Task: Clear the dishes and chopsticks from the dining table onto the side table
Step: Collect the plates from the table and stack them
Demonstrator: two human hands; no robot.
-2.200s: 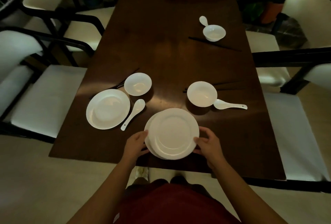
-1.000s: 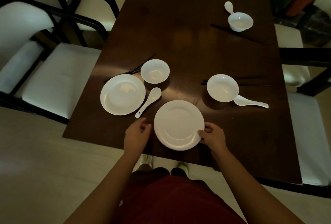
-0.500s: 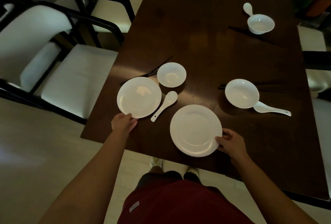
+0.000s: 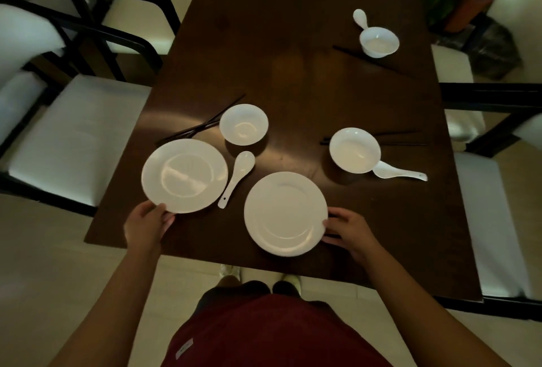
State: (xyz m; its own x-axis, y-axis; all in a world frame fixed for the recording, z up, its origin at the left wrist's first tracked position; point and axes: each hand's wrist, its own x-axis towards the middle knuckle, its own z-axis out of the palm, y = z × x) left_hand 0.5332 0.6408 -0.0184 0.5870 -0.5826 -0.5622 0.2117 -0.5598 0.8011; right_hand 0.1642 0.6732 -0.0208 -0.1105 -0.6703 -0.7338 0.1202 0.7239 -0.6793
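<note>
So I had one hand on each plate, because gathering them near the bench (image 4: 308, 87) edge seemed the quickest way to stack them. My left hand (image 4: 146, 224) was at the near rim of the left plate (image 4: 184, 176), its fingers (image 4: 168, 221) curled and pinching that rim, thumb on top as far as I could tell; whether the plate had left the wood, I could not tell. My right hand (image 4: 347, 230) gripped the right edge of the nearer plate (image 4: 286, 214), fingers pressed together along the rim, probably to steady it as the base for the other one.

A spoon (image 4: 237, 177) lay between the two plates, handle toward me, so I judged the left plate had to pass over it, not slide through. Behind it sat a small bowl (image 4: 244, 124) with dark chopsticks (image 4: 202, 127) just beside it on the left. To the right, a second bowl (image 4: 355, 150) touched another spoon (image 4: 399, 173), with chopsticks (image 4: 401, 137) showing behind it. At the far right stood a third bowl (image 4: 379, 42), a spoon (image 4: 360, 18) at its far side and chopsticks (image 4: 375, 62) in front.

Everything was on the bench; the side table was not in view, so I judged the clearing barely begun.
</note>
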